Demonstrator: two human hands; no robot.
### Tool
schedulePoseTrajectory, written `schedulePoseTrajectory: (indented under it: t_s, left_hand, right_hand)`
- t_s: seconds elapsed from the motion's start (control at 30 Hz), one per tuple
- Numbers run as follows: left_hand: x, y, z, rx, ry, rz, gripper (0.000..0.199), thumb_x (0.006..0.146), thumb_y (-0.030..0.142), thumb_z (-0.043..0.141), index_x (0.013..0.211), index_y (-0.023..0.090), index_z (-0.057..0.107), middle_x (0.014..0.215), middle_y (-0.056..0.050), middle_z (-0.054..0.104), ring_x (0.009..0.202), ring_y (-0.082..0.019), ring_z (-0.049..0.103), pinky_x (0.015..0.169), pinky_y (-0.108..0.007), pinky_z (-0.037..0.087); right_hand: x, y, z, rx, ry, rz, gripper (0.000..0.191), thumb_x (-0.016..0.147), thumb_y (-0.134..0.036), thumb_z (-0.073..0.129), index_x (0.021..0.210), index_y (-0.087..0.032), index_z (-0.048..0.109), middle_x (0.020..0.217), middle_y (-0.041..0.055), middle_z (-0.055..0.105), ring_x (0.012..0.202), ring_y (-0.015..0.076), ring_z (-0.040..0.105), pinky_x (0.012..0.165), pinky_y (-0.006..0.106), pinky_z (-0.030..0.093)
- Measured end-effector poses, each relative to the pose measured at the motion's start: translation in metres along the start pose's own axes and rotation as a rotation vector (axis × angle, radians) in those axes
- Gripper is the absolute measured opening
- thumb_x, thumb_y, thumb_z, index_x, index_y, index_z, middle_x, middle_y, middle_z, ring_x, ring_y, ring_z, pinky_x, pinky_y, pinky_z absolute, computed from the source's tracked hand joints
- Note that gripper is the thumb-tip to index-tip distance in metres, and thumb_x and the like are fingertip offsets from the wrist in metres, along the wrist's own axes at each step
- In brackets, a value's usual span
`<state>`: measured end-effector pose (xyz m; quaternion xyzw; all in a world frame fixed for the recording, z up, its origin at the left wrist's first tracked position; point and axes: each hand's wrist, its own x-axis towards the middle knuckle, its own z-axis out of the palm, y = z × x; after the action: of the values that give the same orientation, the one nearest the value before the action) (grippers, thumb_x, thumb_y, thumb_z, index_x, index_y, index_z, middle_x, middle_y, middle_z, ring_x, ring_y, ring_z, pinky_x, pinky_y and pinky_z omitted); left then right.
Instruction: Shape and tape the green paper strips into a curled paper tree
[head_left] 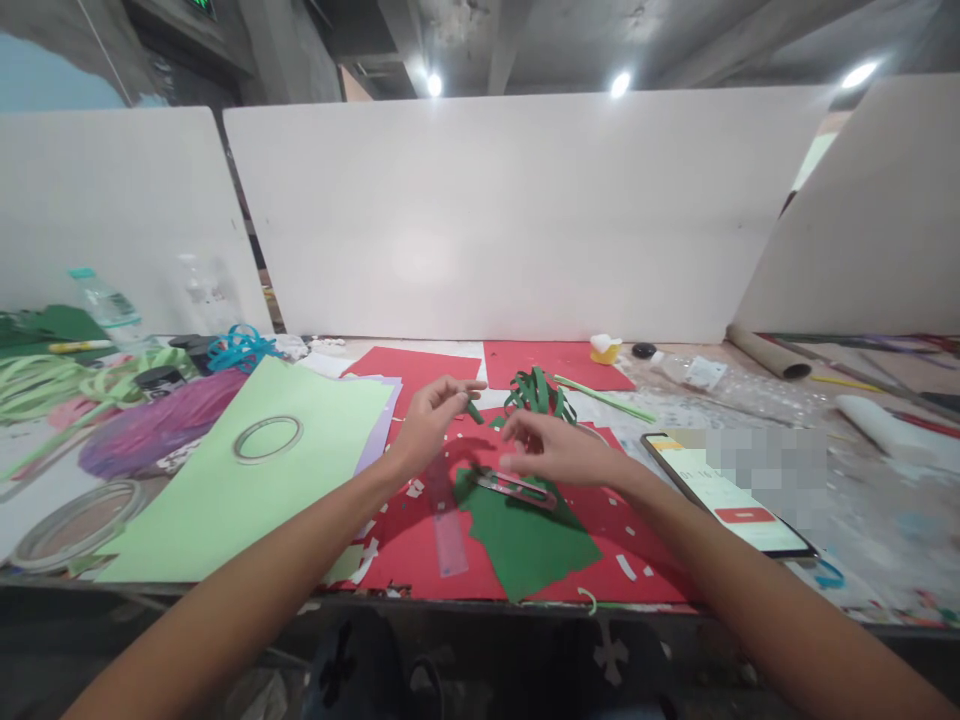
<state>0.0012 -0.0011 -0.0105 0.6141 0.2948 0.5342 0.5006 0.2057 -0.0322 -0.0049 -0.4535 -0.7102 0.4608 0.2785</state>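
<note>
My left hand pinches a small rolled piece of dark green paper above the red paper. To its right, my right hand hovers with bent fingers apart and nothing visible between them. Under that hand a pink utility knife lies on a torn-edged green sheet. A clear ruler rests on the red paper, left of the green sheet. Just behind my right hand stands a bundle of curled dark green strips. White paper scraps are scattered around.
Light green paper with a tape roll on it lies at left, beside a purple bag. A phone lies at right. Farther back are a plastic bottle, a cardboard tube and a yellow cup.
</note>
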Motion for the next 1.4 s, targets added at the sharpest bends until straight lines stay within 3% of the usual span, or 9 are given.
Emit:
schedulePoseTrajectory:
  t_s: [0.1,0.17,0.3,0.47,0.6,0.8,1.03,1.2,1.4]
  left_hand:
    - [0.004,0.002,-0.005,-0.177,0.017,-0.099,0.018,0.080,0.028,0.057,0.074,0.020,0.041,0.087,-0.006,0.072,0.084,-0.020,0.066,0.084,-0.038,0.046]
    - [0.004,0.003,-0.006,-0.209,-0.017,-0.140,0.019,0.079,0.028,0.056,0.075,0.021,0.040,0.072,-0.002,0.068,0.075,-0.018,0.065,0.082,-0.038,0.047]
    - [0.004,-0.001,-0.007,-0.157,-0.094,-0.137,0.014,0.083,0.027,0.053,0.077,0.020,0.043,0.064,0.003,0.057,0.066,-0.014,0.058,0.080,-0.037,0.049]
    - [0.002,-0.009,-0.006,-0.164,-0.107,-0.137,0.015,0.081,0.027,0.051,0.072,0.019,0.042,0.068,0.005,0.042,0.058,-0.010,0.044,0.070,-0.032,0.049]
    - [0.002,-0.007,-0.005,-0.231,-0.138,-0.162,0.014,0.077,0.026,0.053,0.070,0.018,0.043,0.069,0.004,0.038,0.056,-0.009,0.042,0.059,-0.027,0.043]
    - [0.002,-0.003,-0.004,-0.284,-0.151,-0.162,0.014,0.075,0.028,0.054,0.070,0.018,0.046,0.069,0.003,0.038,0.056,-0.010,0.042,0.058,-0.027,0.040]
    - [0.003,-0.009,-0.006,-0.094,-0.110,-0.133,0.012,0.081,0.026,0.047,0.072,0.020,0.042,0.067,0.003,0.040,0.057,-0.011,0.042,0.059,-0.028,0.038]
    - [0.003,-0.012,-0.008,0.032,-0.117,-0.123,0.011,0.082,0.027,0.044,0.074,0.020,0.040,0.065,0.004,0.040,0.055,-0.011,0.037,0.056,-0.026,0.033]
    - [-0.002,-0.007,-0.005,0.096,-0.190,-0.106,0.011,0.082,0.027,0.043,0.073,0.020,0.039,0.069,0.003,0.035,0.060,-0.012,0.033,0.056,-0.026,0.029]
  right_hand:
    - [-0.005,0.002,0.006,-0.623,-0.143,-0.108,0.029,0.073,-0.043,0.072,0.079,-0.019,0.056,0.077,0.0012,0.056,0.067,0.0152,0.049,0.057,0.027,0.032]
    - [-0.006,0.003,0.013,-0.726,-0.192,-0.145,0.020,0.082,-0.036,0.061,0.077,-0.018,0.054,0.081,0.0038,0.057,0.070,0.0161,0.050,0.059,0.028,0.033]
    - [-0.006,0.007,0.015,-0.729,-0.148,-0.164,0.010,0.088,-0.029,0.052,0.086,-0.018,0.052,0.089,0.0071,0.059,0.073,0.0183,0.051,0.063,0.030,0.035]
    - [-0.007,0.010,0.002,-0.680,-0.143,-0.043,0.010,0.084,-0.029,0.057,0.086,-0.020,0.053,0.089,0.0071,0.061,0.076,0.0201,0.054,0.063,0.030,0.038]
    - [-0.006,0.012,-0.002,-0.701,-0.116,-0.087,0.006,0.088,-0.022,0.049,0.087,-0.019,0.054,0.096,0.0092,0.058,0.086,0.0214,0.054,0.071,0.031,0.041]
    - [-0.003,0.014,0.003,-0.731,-0.103,-0.094,0.006,0.088,-0.020,0.046,0.089,-0.018,0.052,0.092,0.0092,0.059,0.082,0.0208,0.054,0.072,0.033,0.043]
    - [-0.007,-0.001,-0.010,-0.468,-0.009,-0.047,0.031,0.087,-0.027,0.054,0.118,-0.023,0.055,0.114,0.0096,0.061,0.094,0.0218,0.059,0.079,0.034,0.048]
    - [-0.007,-0.010,-0.019,-0.327,0.133,-0.151,0.031,0.088,-0.029,0.052,0.119,-0.024,0.055,0.103,0.0071,0.064,0.084,0.0195,0.060,0.069,0.031,0.047]
    - [-0.010,-0.015,-0.006,-0.469,0.277,-0.306,0.028,0.086,-0.028,0.056,0.113,-0.022,0.061,0.079,0.0037,0.066,0.062,0.0150,0.054,0.058,0.029,0.041]
